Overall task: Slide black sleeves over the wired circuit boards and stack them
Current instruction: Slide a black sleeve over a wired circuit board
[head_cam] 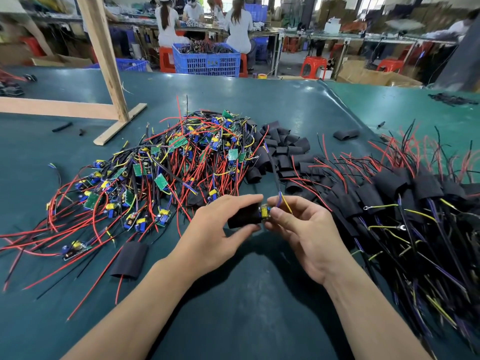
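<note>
**Sleeve being worked over a board above the green bench**

The green bench [259, 307] is being covered by three heaps: bare wired circuit boards [166, 172] lying left of centre, loose black sleeves [283, 149] behind the hands, and finished sleeved boards [405, 201] being stacked to the right.

Just above the bench, near its front, a black sleeve [244, 215] is being pinched between the thumb and curled fingers of the left hand [220, 235]. A circuit board [265, 212] is being gripped at its exposed end by the fingertips of the right hand [304, 229], with its wires [281, 201] rising past the fingers.

The sleeve is judged to be soft, light and easily flattened, so it is best held by its edges to keep its mouth open. The board is judged to be stiff but delicate at the solder joints; it should be held by its rim, not pulled by the wires.
</note>
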### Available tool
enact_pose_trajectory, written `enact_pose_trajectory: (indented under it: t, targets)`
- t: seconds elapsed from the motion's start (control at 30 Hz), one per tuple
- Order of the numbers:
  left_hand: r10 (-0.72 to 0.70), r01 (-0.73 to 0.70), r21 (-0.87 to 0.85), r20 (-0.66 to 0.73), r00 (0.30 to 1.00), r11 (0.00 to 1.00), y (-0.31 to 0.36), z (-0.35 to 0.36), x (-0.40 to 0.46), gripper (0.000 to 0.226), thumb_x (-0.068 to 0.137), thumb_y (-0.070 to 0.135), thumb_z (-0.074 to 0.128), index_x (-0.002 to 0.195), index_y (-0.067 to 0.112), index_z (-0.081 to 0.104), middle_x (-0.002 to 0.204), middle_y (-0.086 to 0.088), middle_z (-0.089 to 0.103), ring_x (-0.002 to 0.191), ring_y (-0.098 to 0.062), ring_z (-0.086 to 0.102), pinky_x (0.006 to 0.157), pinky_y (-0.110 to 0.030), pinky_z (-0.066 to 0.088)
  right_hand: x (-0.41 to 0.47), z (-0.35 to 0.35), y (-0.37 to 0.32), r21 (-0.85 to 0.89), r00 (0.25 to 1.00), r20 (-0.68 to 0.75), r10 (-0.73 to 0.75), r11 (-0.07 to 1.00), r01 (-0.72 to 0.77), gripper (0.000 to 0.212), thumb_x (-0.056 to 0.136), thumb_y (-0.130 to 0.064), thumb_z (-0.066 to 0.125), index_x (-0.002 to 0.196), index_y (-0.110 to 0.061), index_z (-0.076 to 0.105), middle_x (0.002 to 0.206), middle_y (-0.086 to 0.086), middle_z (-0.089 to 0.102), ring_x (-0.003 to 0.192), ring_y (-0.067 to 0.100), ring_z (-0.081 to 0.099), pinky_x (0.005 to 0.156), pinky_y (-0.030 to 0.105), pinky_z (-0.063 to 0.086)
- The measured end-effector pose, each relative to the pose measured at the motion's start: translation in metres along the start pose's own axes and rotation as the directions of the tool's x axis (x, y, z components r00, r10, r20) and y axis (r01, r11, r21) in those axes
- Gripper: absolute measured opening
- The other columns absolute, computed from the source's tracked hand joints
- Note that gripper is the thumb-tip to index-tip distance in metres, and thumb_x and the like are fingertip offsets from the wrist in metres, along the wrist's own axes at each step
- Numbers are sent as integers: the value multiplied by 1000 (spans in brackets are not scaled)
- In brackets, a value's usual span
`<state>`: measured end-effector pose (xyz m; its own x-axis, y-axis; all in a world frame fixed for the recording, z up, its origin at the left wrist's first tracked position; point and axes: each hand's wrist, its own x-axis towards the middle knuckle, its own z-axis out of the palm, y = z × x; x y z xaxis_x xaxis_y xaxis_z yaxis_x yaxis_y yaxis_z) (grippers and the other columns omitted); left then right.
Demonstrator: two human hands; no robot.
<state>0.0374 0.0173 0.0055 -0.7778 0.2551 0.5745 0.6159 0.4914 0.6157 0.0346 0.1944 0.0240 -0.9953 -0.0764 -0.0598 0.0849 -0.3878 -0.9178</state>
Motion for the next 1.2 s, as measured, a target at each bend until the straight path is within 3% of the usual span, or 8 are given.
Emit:
enact_pose_trajectory:
  t: [0.17, 0.4, 0.47, 0.57, 0.73, 0.97, 1.2]
  targets:
    - [-25, 24, -72, -8, 1000, 997, 3, 0, -1, 46, 86, 11, 74, 130, 16, 61, 126, 8, 66, 120, -4, 60, 104, -33, 48, 0, 0, 2, -150, 996, 16, -90, 984, 92, 21, 81, 12, 66, 90, -6, 70, 80, 6, 73, 74, 16, 68, 69, 25, 57]
    - [1, 1, -55, 39, 999, 998, 4, 0, -1, 54, 82, 12, 79, 132, 16, 60, 124, 7, 66, 118, -6, 60, 101, -31, 49, 0, -1, -1, -58, 999, 23, -32, 998, 33, 15, 63, -6, 73, 78, -8, 68, 70, 3, 69, 66, 15, 65, 64, 24, 56]
    - [9, -9, -5, -29, 1000, 1000, 1, -1, 0, 52, 80, 6, 79, 129, 14, 62, 118, 6, 66, 112, -8, 61, 97, -30, 50, 0, -1, -2, -36, 1000, 12, -24, 999, 24, 14, 63, -6, 73, 76, -8, 67, 69, 3, 67, 64, 14, 62, 61, 24, 53]
    - [-24, 22, -19, -122, 992, 1000, 0, -3, 3, 48, 75, 16, 84, 119, 10, 67, 110, 4, 67, 105, -8, 63, 93, -23, 49, 1, 0, -2, 30, 1000, 10, -4, 1000, 3, 12, 63, -3, 73, 72, -9, 68, 70, 5, 65, 61, 15, 59, 58, 24, 51]
    - [-30, 25, -39, -141, 990, 999, 1, -2, 3, 40, 71, 24, 84, 106, 7, 73, 103, 2, 71, 98, -8, 66, 90, -22, 50, -2, -3, -4, -41, 1000, 31, 1, 999, 0, 13, 64, -8, 75, 75, -12, 69, 74, 5, 68, 63, 17, 63, 58, 25, 52]
    - [0, -5, -38, -147, 989, 999, 2, 0, 2, 41, 68, 23, 87, 105, 10, 75, 102, 4, 72, 95, -13, 68, 85, -32, 55, -4, -2, -5, -65, 996, 76, 38, 997, -33, 12, 59, -14, 78, 69, -19, 74, 73, 4, 68, 60, 16, 63, 56, 24, 52]
    - [19, -24, -42, -105, 994, 999, 3, 1, 1, 42, 71, 24, 83, 108, 7, 74, 100, 4, 71, 92, -6, 68, 82, -28, 57, -4, -2, -3, -64, 986, 132, 98, 994, -90, 10, 60, -12, 78, 67, -18, 73, 71, 6, 68, 56, 14, 59, 54, 24, 50]
